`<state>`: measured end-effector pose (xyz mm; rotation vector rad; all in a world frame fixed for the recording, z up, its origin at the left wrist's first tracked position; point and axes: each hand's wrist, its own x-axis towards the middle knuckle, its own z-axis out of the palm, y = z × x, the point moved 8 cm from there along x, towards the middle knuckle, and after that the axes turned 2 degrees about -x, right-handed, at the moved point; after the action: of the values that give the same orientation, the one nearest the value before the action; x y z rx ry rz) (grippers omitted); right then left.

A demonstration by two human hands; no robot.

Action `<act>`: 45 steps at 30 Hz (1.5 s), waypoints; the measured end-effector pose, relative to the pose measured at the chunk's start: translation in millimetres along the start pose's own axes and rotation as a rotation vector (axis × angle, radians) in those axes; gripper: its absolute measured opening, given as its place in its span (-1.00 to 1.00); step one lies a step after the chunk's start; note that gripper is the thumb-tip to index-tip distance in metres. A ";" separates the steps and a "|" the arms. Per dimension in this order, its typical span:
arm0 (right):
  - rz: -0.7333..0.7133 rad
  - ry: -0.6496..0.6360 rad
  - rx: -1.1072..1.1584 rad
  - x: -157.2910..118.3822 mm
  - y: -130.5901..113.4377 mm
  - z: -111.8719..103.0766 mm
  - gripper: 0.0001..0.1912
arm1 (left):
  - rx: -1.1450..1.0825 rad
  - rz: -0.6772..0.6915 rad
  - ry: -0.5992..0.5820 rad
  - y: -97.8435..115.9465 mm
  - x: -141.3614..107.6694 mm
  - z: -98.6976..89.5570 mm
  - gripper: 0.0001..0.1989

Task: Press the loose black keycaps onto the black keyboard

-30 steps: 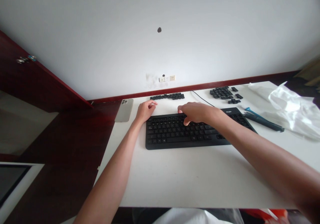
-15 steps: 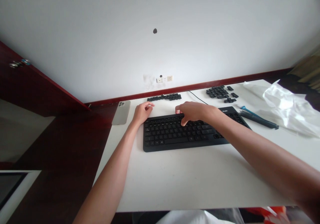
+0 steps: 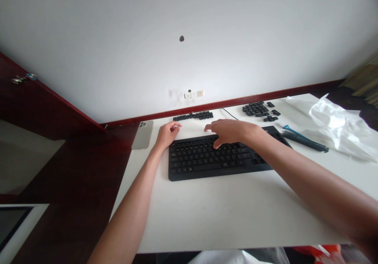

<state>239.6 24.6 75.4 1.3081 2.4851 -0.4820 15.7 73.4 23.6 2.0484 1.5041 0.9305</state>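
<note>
Right hand (image 3: 228, 132) | grip wide, fingers spread over black keyboard (image 3: 206, 159) | left hand (image 3: 167, 134) | grip curled narrow, any held item unclear | beside keyboard, near loose keycaps (image 3: 193, 116)

Your desk (image 3: 236, 216) is plain white. Keyboard (image 3: 206, 161), mid-desk: black, pale legends on the keys. Loose keycaps (image 3: 193, 116) along the back edge: black as well. Phone (image 3: 143, 135) at the left edge: pale silver-beige. Toward the right edge, the tool (image 3: 304, 138) is dark with a bright blue stripe part; plastic bag (image 3: 333, 128) is glossy translucent white. Skirting strip (image 3: 224, 100) behind: dark red. Wall (image 3: 118, 39): white.
</note>
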 end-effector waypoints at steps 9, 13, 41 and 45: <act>-0.045 0.001 -0.018 -1.3 -12.1 1.3 -0.34 | 0.000 -0.006 -0.002 -0.6 0.3 0.7 -0.76; -0.067 0.035 -0.051 -2.7 -16.2 -3.0 -0.36 | 0.004 0.002 -0.003 0.5 0.4 0.5 -0.76; 0.123 0.306 -0.074 26.2 21.9 -0.8 -0.22 | -0.014 0.015 -0.004 -4.1 0.7 2.6 -0.76; 0.115 0.312 -0.068 34.9 27.8 6.2 -0.21 | -0.029 0.014 -0.007 -3.4 0.5 2.5 -0.77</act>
<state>244.3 62.4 51.4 1.5924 2.6218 -0.1750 15.4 75.1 19.7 2.0428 1.4659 0.9438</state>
